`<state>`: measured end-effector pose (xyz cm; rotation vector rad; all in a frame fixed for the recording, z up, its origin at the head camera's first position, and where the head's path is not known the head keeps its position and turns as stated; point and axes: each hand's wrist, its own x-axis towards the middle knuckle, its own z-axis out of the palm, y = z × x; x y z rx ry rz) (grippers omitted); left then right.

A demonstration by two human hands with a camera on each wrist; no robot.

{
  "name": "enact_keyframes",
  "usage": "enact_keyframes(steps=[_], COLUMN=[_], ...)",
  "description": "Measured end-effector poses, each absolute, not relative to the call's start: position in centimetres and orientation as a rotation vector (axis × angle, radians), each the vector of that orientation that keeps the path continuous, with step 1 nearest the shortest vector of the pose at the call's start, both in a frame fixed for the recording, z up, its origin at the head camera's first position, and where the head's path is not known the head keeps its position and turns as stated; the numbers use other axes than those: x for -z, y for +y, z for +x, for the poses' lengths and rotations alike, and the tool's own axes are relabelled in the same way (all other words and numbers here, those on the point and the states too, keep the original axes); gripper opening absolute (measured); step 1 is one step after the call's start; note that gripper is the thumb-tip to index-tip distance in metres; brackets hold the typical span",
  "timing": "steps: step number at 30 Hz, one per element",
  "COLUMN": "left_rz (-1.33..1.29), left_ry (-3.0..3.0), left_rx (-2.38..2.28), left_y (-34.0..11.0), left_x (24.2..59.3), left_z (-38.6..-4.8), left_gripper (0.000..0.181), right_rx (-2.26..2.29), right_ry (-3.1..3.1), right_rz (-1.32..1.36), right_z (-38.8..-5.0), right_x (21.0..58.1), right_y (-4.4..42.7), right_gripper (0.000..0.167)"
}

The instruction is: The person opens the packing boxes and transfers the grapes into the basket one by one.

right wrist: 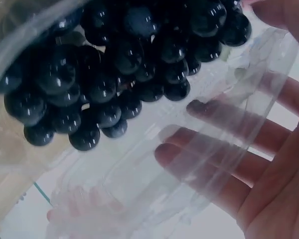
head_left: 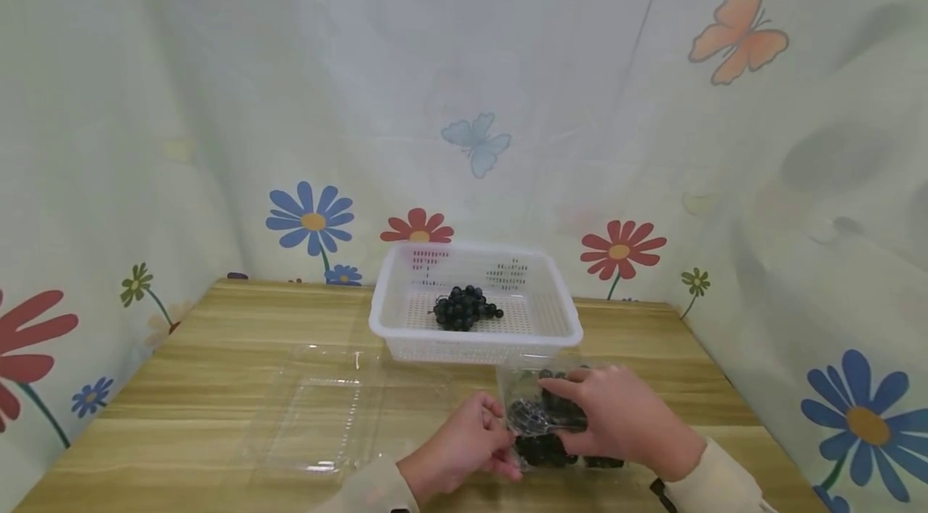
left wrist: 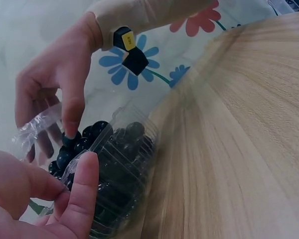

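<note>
A clear plastic clamshell box (left wrist: 134,162) filled with dark grapes (right wrist: 127,55) stands at the front right of the table, its lid (left wrist: 37,129) partly raised. My left hand (head_left: 467,442) is at the box's left side, thumb and fingers pinching its plastic edge. My right hand (head_left: 623,416) holds the lid from the right. In the right wrist view, the right fingers (right wrist: 219,149) lie behind the clear plastic. The left wrist view has the right thumb on the near side, by the grapes. Where the lid meets the box is hard to make out.
Behind the box, a white perforated basket (head_left: 474,342) holds a bunch of dark grapes (head_left: 460,308). Another clear plastic container (head_left: 319,465) lies open to the left on the wooden table (head_left: 188,392). A flower-printed curtain (head_left: 362,78) surrounds the table's back and sides.
</note>
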<state>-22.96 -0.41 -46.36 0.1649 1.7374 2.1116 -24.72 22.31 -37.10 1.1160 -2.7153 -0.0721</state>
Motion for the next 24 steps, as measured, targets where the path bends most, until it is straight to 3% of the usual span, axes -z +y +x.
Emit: enact_keyframes(steps=[24], left_rz=[0.21], left_ry=[1.773], left_rx=[-1.97], left_y=[-3.1], left_x=[45.1], left_z=[-23.1], left_gripper=[0.036], right_rx=[-0.214], right_ry=[-2.789], right_rz=[1.11], right_z=[-26.4], right_x=[32.8], right_y=[24.8], right_gripper=[0.032])
